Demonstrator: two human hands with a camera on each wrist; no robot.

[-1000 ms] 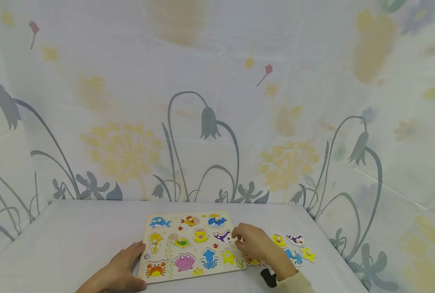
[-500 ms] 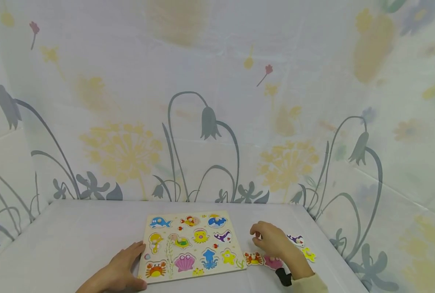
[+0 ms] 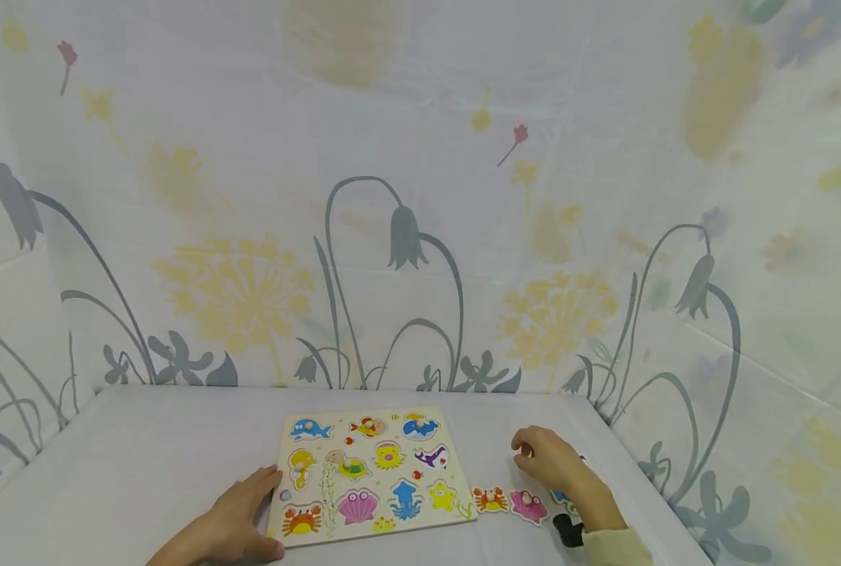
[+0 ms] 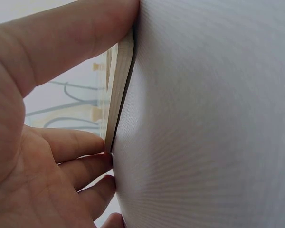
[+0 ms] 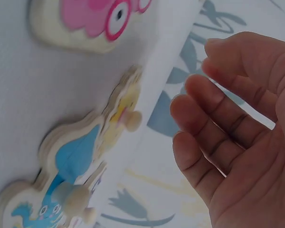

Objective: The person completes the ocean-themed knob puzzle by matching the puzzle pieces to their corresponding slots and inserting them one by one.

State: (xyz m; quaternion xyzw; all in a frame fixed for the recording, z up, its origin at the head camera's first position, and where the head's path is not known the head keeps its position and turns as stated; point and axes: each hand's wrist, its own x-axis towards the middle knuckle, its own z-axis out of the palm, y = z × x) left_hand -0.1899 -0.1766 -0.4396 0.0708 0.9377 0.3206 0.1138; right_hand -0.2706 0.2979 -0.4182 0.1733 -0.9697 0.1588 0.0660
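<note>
Peg puzzle board [image 3: 381, 483] on the bench [image 3: 180, 440].
We note: left hand [image 3: 231, 517] relaxed, thumb apart, touching its left edge; right hand [image 3: 553, 460] empty, loosely curled, near the loose squid piece [image 5: 73, 156].

Cream right sleeve [image 3: 617, 548] — black wrist device [image 3: 568, 531].
</note>
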